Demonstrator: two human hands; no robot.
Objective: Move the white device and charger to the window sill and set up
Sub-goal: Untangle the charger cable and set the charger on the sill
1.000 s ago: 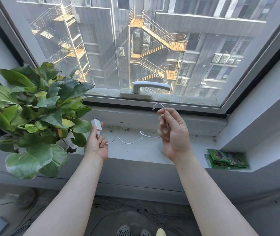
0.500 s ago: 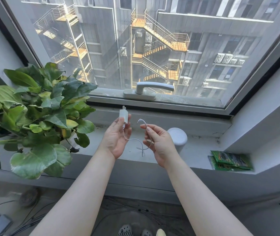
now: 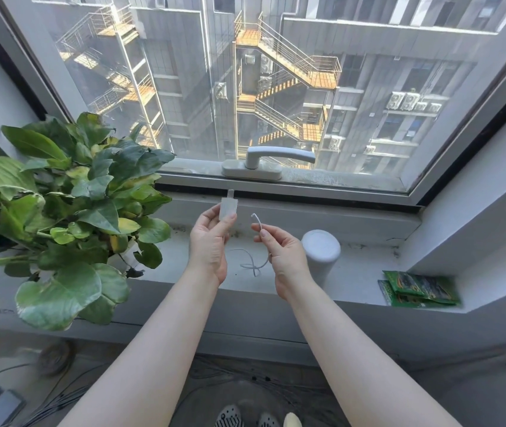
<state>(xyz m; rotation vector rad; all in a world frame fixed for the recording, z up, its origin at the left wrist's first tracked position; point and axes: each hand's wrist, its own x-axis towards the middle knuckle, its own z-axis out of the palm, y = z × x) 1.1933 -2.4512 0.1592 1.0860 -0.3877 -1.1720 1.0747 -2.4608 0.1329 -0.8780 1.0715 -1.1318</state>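
Observation:
My left hand [image 3: 211, 241] holds a small white charger block [image 3: 228, 208] upright above the grey window sill [image 3: 365, 269], its plug prongs pointing up. My right hand [image 3: 282, 257] pinches the free end of the thin white cable [image 3: 253, 263], whose tip curls up beside the charger; the rest of the cable loops down between my hands. The white cylindrical device [image 3: 321, 251] stands upright on the sill just right of my right hand.
A large leafy potted plant [image 3: 61, 217] fills the sill's left side. Green packets [image 3: 418, 288] lie on the sill at the right. The window handle [image 3: 273, 158] sits just behind my hands. Cables run across the floor below.
My left hand has lifted the charger up and rightward toward the middle. My right hand has come down and left with the cable end, uncovering the white device behind it.

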